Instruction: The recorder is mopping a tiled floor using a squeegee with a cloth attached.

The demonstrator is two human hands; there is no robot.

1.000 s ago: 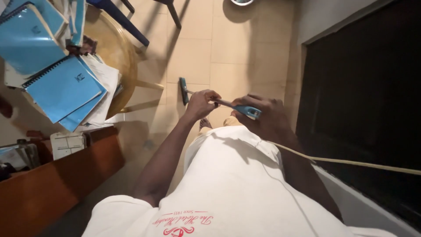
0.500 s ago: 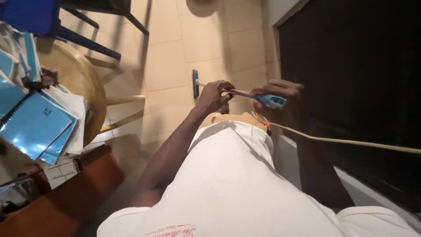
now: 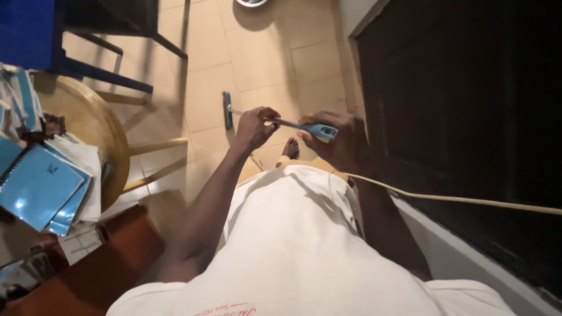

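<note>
Mop, long-handled, one item: flat teal head (image 3: 227,109) on the tiled floor (image 3: 263,64), thin metal shaft (image 3: 285,122) rising to a teal grip (image 3: 320,130) at the person's waist. Left hand (image 3: 255,127) is wrapped around the shaft lower down; right hand (image 3: 338,140) is wrapped around the teal grip at the upper end; both are clamped on the tool, fingers curled shut. Change from half a second ago: the head has slid left across the tiles, away from the dark doorway (image 3: 468,117), and both hands have travelled with it; a second ago the head lay at much the same place as now, so the stroke reads as a side-to-side sweep, judged to be mid-pass with the floor work ongoing. Orientation: long axis runs from the grip at right, nearest the body, out and down to the head at left, pointing away from the person toward the floor ahead; the head's own long edge lies crosswise to the shaft. A bare foot (image 3: 290,148) shows just beneath the shaft. Adjacent: pale cord (image 3: 468,201) running off to the right, round wooden table (image 3: 99,129) with blue notebooks (image 3: 35,184), blue chair (image 3: 35,35).
</note>
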